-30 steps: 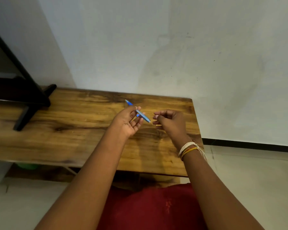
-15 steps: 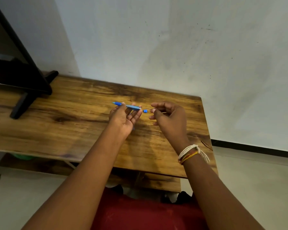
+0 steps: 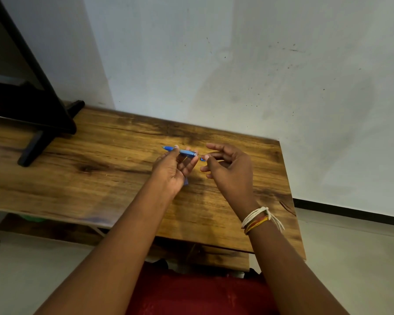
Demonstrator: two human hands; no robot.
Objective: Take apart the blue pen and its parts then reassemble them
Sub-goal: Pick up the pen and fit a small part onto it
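Both hands are raised just above the wooden tabletop [image 3: 100, 178], near its far right part. The left hand [image 3: 172, 169] has its fingers curled around the blue pen barrel [image 3: 182, 152], which lies roughly level, pointing left to right; the thumb and forefinger cover its middle, so only the left end and a short right stretch show. From the barrel's right end a very thin line runs towards the right hand [image 3: 230, 169] — probably the refill or a spring, but it is too fine to tell which.

The right hand is loosely half-closed, forefinger stretched out above, thumb and the other fingers drawn in. A small blue piece [image 3: 203, 159] sits at its fingertips, just apart from the barrel's end; whether it is truly pinched or only resting against the thumb is hard to make out. A bundle of white, yellow and red threads [image 3: 257, 220] circles the right wrist.

Below the left palm a sliver of blue [image 3: 186, 182] peeks out on the tabletop — mostly hidden by the hand, so its shape is unclear. At the far left a black stand [image 3: 39, 123] rests on the tabletop, cut off by the frame's edge. Red cloth [image 3: 203, 294] fills the bottom between the forearms.
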